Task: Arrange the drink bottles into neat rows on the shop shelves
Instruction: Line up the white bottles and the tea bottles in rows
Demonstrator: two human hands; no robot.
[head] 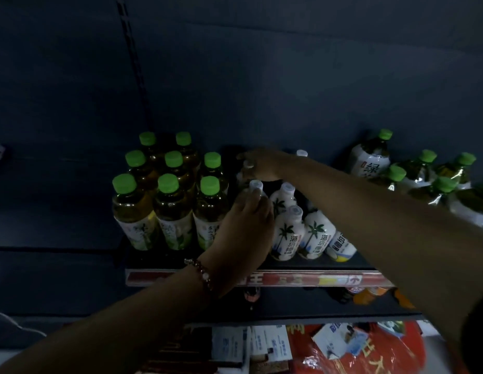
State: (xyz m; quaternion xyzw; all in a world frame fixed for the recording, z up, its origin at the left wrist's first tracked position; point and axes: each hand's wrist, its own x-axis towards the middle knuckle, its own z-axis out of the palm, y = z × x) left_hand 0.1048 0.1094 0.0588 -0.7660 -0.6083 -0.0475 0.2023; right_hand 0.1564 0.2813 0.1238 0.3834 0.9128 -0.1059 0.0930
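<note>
Left hand (245, 225) fingers (247, 199) curled round a white palm-tree bottle (255, 188) near the shelf (342, 261) front edge, beside the green-capped tea bottles (167, 201). Right hand (261, 164) fingers (247, 164) curled over the cap of another white bottle deeper in, toward the back edge. Best done by keeping both upright, sliding each flush with the remaining white bottles (287, 233) and labels forward. Dim overall; right-hand bottle mostly hidden, grip firmness unclear. Shrink-wrapped pack (423, 176) toward the right edge partly cut off.
</note>
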